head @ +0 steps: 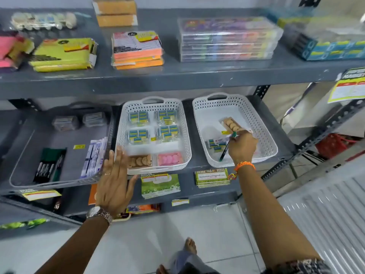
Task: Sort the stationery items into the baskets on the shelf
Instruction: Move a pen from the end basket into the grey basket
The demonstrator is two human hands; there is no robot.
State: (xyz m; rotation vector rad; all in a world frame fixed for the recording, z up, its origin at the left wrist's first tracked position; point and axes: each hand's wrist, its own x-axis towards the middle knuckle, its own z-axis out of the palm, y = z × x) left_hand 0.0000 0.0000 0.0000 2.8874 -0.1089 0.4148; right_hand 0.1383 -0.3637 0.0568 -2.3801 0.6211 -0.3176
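Right hand [242,147] has its grip closed on a green pen [227,146] over the white basket [264,133] at centre right (erasers inside); left hand [114,180] is spread open, holding nothing, lower left

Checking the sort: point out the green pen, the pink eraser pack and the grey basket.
green pen [225,150], head view, on its dark barrel below the right hand.
pink eraser pack [170,158], head view, on its middle.
grey basket [59,182], head view, on its front rim.
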